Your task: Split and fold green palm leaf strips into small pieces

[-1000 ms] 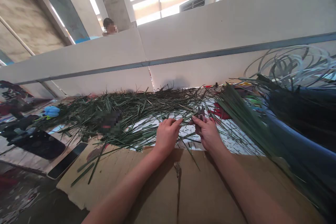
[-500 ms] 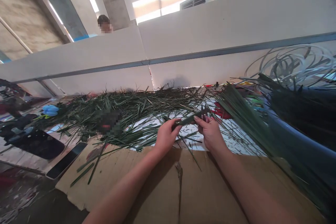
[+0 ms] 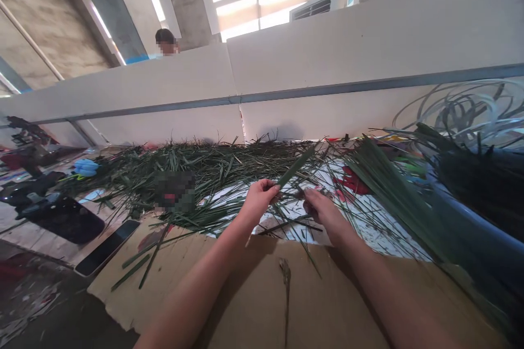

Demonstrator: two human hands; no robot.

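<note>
A broad green leaf strip (image 3: 297,165) slants up and to the right from my left hand (image 3: 262,196), its lower end pinched between thumb and fingers. Just to the right, apart from the strip, is my right hand (image 3: 323,212) with its fingers curled in. Whatever those fingers hold, if anything, is too dark and small to make out. Beneath both hands, loose green leaf strips (image 3: 227,204) lie over a white sheet (image 3: 273,222).
Cardboard (image 3: 245,289) covers the near edge. At left are a phone (image 3: 107,248) and a black bottle (image 3: 67,215). Clippings (image 3: 176,155) heap along the white partition (image 3: 172,122). A blue tub (image 3: 462,212) stands right, long leaves (image 3: 393,191) beside it. Behind the partition is a person (image 3: 166,43).
My hands have moved apart. The leaf strip, earlier lying between both hands, now points upward from the left one alone. My right hand has dropped slightly, and the view has shifted a little.
</note>
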